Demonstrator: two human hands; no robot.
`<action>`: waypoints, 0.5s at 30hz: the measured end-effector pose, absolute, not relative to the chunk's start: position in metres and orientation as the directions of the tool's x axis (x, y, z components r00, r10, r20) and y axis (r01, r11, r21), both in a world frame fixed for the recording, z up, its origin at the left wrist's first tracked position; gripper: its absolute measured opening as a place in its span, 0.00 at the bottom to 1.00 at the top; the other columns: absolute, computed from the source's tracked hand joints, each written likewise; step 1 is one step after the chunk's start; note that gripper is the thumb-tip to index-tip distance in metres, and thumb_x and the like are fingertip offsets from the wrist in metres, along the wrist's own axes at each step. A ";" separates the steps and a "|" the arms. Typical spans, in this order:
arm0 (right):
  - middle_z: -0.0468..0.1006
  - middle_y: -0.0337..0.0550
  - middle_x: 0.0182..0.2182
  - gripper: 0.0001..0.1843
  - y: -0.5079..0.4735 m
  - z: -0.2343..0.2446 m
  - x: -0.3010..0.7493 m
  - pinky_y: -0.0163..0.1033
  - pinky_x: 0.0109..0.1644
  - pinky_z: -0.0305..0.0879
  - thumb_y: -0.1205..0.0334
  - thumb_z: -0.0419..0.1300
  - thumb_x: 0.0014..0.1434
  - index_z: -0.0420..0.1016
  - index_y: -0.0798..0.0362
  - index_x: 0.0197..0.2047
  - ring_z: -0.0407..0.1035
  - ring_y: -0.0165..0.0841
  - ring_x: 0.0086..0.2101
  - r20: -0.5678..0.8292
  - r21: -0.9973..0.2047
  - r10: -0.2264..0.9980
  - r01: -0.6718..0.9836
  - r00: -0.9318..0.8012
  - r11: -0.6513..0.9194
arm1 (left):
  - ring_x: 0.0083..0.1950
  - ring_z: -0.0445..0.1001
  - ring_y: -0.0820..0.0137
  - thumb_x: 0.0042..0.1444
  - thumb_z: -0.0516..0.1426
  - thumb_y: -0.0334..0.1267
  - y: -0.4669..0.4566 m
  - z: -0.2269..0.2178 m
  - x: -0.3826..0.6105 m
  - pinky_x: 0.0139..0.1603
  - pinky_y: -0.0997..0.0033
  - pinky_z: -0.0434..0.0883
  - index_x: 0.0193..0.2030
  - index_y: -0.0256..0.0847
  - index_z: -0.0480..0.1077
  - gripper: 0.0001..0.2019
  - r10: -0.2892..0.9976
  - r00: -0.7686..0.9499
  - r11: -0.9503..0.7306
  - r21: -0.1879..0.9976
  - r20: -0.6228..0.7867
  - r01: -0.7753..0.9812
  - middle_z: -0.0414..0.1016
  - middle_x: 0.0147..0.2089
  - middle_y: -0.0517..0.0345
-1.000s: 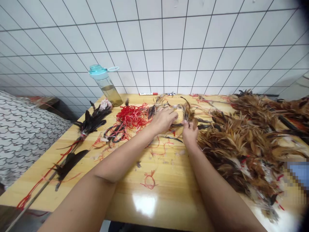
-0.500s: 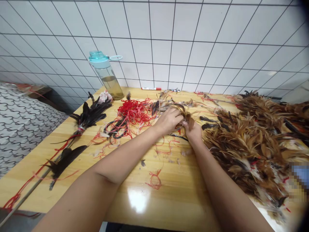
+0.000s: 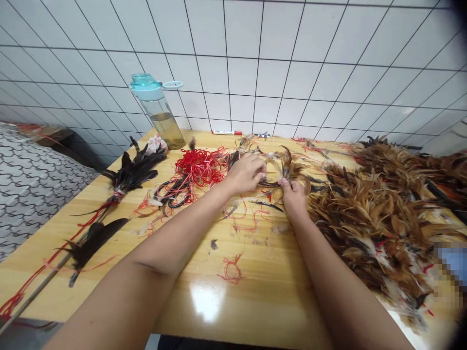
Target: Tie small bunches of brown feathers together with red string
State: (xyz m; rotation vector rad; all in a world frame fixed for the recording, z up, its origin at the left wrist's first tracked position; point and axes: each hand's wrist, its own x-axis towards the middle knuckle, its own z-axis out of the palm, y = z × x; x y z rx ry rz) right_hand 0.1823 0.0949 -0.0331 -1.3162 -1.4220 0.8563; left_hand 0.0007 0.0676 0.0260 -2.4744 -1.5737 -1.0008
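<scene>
My right hand (image 3: 294,198) is closed, thumb and fingers pinching the base of a small bunch of brown feathers (image 3: 291,167) that fans out above the knuckles. Just left of it, my left hand (image 3: 247,172) hovers over the table with curled fingers; whatever is in them, if anything, is hidden. Thin dark quills (image 3: 269,183) lie in the gap between both hands. A heap of red string (image 3: 200,167) sits to the left of my left hand. On the right, close to my right wrist, spreads a big pile of brown feathers (image 3: 368,218).
A bottle (image 3: 166,124) with a turquoise lid stands at the back left. A stick (image 3: 47,282) with a black feather bundle (image 3: 134,170) tied on it slants across the left side. A red-and-white marker (image 3: 226,132) lies by the tiled wall. String scraps (image 3: 231,270) dot the wooden table (image 3: 255,306).
My left hand has moved left, away from my right hand and the feather bunch. My right hand keeps its hold, and the bunch now shows spread out. The view has shifted slightly.
</scene>
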 end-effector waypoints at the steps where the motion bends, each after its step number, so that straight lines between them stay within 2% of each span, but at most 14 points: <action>1: 0.80 0.47 0.33 0.15 0.095 -0.034 0.182 0.49 0.50 0.66 0.48 0.56 0.54 0.75 0.50 0.30 0.73 0.41 0.38 0.179 -0.952 0.981 0.263 0.078 0.153 | 0.43 0.68 0.65 0.55 0.55 0.33 0.068 0.027 -0.004 0.48 0.63 0.65 0.34 0.39 0.72 0.04 0.829 0.323 -0.487 0.306 0.456 0.818 0.73 0.38 0.53; 3: 0.80 0.47 0.33 0.17 0.095 -0.034 0.181 0.48 0.50 0.66 0.45 0.57 0.53 0.75 0.51 0.30 0.73 0.41 0.38 0.182 -0.963 0.980 0.216 0.076 0.162 | 0.44 0.68 0.65 0.52 0.56 0.32 0.069 0.025 -0.010 0.48 0.64 0.65 0.34 0.40 0.73 0.05 0.858 0.403 -0.495 0.310 0.318 0.811 0.73 0.38 0.54; 5: 0.80 0.47 0.33 0.19 0.094 -0.032 0.181 0.48 0.50 0.66 0.43 0.57 0.52 0.75 0.51 0.29 0.73 0.40 0.39 0.184 -0.963 0.980 0.210 0.073 0.166 | 0.45 0.67 0.64 0.49 0.58 0.32 0.070 0.021 -0.013 0.48 0.64 0.65 0.36 0.41 0.74 0.07 0.860 0.448 -0.505 0.287 0.243 0.814 0.73 0.39 0.54; 9: 0.80 0.46 0.33 0.17 0.092 -0.029 0.181 0.47 0.50 0.66 0.47 0.56 0.53 0.76 0.51 0.30 0.73 0.40 0.38 0.181 -0.949 0.980 0.275 0.082 0.152 | 0.44 0.67 0.64 0.52 0.55 0.31 0.073 0.013 -0.010 0.46 0.64 0.65 0.32 0.40 0.74 0.05 0.865 0.434 -0.494 0.269 0.253 0.827 0.71 0.37 0.53; 11: 0.80 0.47 0.32 0.16 0.091 -0.028 0.181 0.47 0.49 0.67 0.47 0.57 0.54 0.76 0.51 0.29 0.73 0.40 0.39 0.197 -0.948 0.977 0.271 0.087 0.167 | 0.43 0.67 0.65 0.53 0.55 0.31 0.074 0.013 -0.008 0.46 0.65 0.65 0.31 0.39 0.73 0.05 0.868 0.389 -0.485 0.357 0.310 0.798 0.71 0.36 0.53; 13: 0.80 0.47 0.31 0.17 0.092 -0.029 0.182 0.46 0.49 0.67 0.47 0.56 0.54 0.75 0.52 0.29 0.73 0.41 0.39 0.215 -0.945 0.972 0.273 0.095 0.182 | 0.40 0.68 0.69 0.53 0.56 0.33 0.074 0.017 -0.008 0.43 0.68 0.66 0.31 0.38 0.72 0.03 0.896 0.291 -0.436 0.537 0.336 0.722 0.71 0.34 0.56; 15: 0.80 0.48 0.31 0.18 0.094 -0.032 0.183 0.47 0.48 0.68 0.46 0.56 0.55 0.75 0.52 0.30 0.73 0.41 0.38 0.245 -0.930 0.966 0.304 0.086 0.209 | 0.33 0.67 0.73 0.52 0.57 0.35 0.074 0.020 -0.009 0.37 0.73 0.65 0.32 0.37 0.70 0.04 0.945 0.155 -0.324 0.748 0.289 0.579 0.70 0.31 0.59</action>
